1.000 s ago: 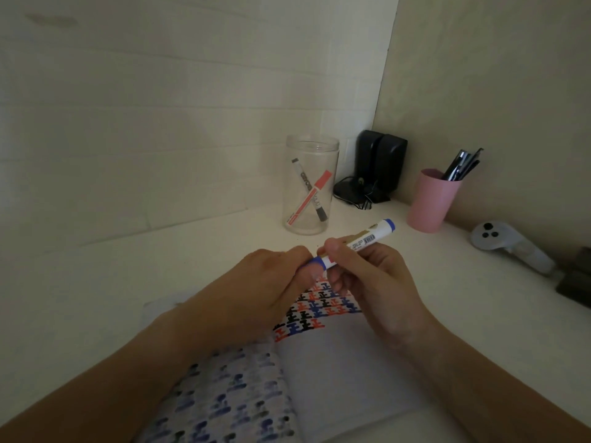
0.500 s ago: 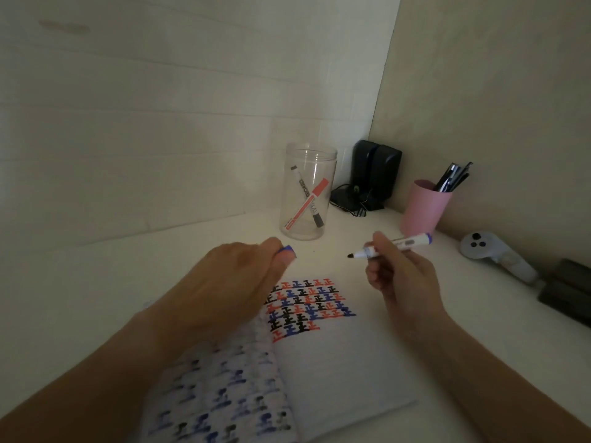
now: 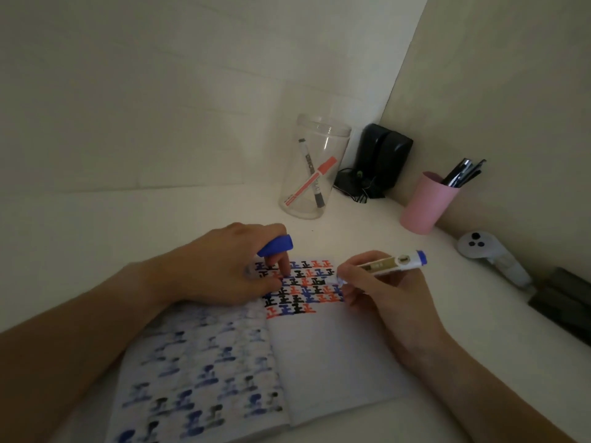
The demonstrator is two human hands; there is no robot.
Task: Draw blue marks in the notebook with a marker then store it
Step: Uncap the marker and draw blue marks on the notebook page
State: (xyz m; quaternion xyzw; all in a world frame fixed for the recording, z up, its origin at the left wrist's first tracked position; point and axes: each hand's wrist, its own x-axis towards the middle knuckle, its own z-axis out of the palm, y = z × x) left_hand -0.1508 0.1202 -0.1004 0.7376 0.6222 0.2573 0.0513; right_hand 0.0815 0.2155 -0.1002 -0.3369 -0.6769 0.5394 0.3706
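Observation:
An open notebook (image 3: 332, 356) lies on the white desk, its right page carrying rows of blue, red and black marks near the top. My right hand (image 3: 383, 298) grips the uncapped blue marker (image 3: 388, 265), tip down at the right end of the marked rows. My left hand (image 3: 224, 270) rests on the upper left of the page, fingers pressing the paper, with the blue marker cap (image 3: 276, 245) pinched between its fingers. A clear jar (image 3: 315, 167) at the back holds a red marker and a black marker.
A pink cup (image 3: 425, 204) with dark pens stands at the right wall. Black speakers (image 3: 382, 158) with cables fill the corner. A white controller (image 3: 486, 254) and a dark object (image 3: 566, 302) lie along the right edge.
The hands pulled the cap off the marker and moved apart. Both then dropped onto the notebook; the marker tip swung down to the page and the left hand keeps the cap.

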